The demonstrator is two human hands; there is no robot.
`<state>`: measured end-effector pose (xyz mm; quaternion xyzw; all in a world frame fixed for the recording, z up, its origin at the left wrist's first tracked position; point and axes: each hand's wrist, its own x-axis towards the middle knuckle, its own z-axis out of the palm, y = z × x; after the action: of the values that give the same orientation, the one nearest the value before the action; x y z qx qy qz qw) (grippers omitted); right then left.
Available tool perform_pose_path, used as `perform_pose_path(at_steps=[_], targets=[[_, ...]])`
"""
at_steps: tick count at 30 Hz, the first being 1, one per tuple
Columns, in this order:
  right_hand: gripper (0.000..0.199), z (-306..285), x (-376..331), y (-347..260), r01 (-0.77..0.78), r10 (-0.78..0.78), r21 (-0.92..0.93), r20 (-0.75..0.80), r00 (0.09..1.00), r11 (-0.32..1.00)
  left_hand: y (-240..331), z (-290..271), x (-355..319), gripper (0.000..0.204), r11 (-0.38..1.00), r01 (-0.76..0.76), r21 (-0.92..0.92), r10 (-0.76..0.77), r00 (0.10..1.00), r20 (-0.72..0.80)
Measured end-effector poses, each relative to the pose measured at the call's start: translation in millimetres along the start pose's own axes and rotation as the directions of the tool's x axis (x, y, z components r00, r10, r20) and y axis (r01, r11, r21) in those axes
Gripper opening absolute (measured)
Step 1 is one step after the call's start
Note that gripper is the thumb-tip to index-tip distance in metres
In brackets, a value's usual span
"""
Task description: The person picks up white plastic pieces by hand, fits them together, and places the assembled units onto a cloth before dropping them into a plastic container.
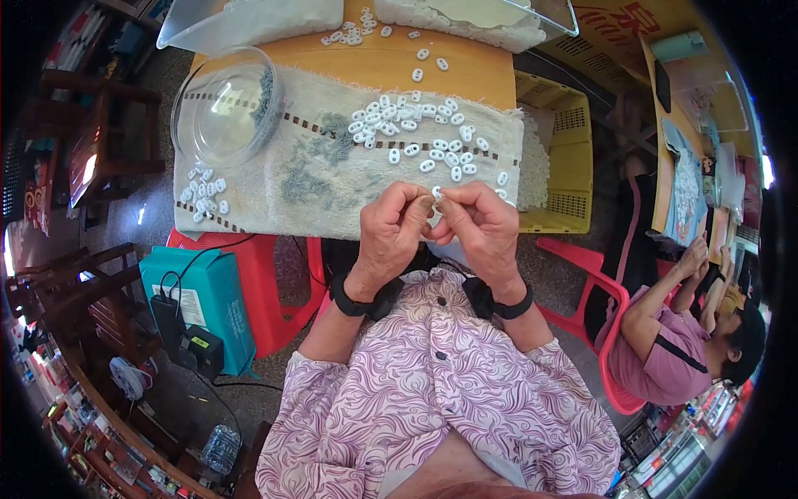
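Observation:
Both my hands meet at the front edge of a towel-covered table. My left hand (pixel 395 223) and my right hand (pixel 475 220) pinch one small white oval piece (pixel 436 192) with dark holes between their thumbs and fingertips. Just beyond them, many like white pieces (pixel 386 116) lie loosely on the beige towel (pixel 249 195), most with two dark holes. Left of these, small dark grey bits (pixel 312 179) are scattered in a patch, too fine to make out singly. A smaller group of white pieces (pixel 202 191) sits at the towel's left end.
A clear round tub (pixel 224 104) with grey bits stands at the towel's far left. Clear bins (pixel 249 29) line the back. A yellow crate (pixel 573 150) holding white pieces is at right. Another person (pixel 665 341) sits at a table there. A teal box (pixel 199 303) is lower left.

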<state>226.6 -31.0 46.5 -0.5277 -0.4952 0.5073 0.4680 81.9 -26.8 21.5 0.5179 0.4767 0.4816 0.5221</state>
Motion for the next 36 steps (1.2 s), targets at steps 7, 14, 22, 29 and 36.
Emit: perform_pose_path(at_steps=[7,14,22,29,36], targets=[[0.014,-6.0,0.7,-0.3,-0.192,0.175,0.243,0.09,0.98,0.951,-2.6,1.5,-2.3,0.015,0.966,0.127,-0.227,-0.118,0.992,0.054],[0.013,-7.4,1.2,-0.9,-0.226,0.21,0.253,0.092,0.973,0.941,-2.3,3.4,-1.4,0.014,0.964,0.119,-0.237,-0.111,0.993,0.048],[0.013,-15.5,3.8,-0.5,-0.255,0.239,0.275,0.093,0.967,0.927,0.7,0.0,1.3,0.017,0.878,0.283,-0.387,-0.253,0.959,0.128],[0.014,-38.6,4.4,3.7,-0.242,0.263,0.258,-0.05,0.964,0.935,-10.7,-7.4,4.8,0.011,0.974,0.081,0.21,-0.076,0.997,-0.034],[0.013,-47.9,0.0,11.1,-0.268,0.292,0.228,-0.08,0.953,0.936,-15.7,12.8,10.4,0.028,0.765,-0.251,0.593,0.195,0.968,0.158]])
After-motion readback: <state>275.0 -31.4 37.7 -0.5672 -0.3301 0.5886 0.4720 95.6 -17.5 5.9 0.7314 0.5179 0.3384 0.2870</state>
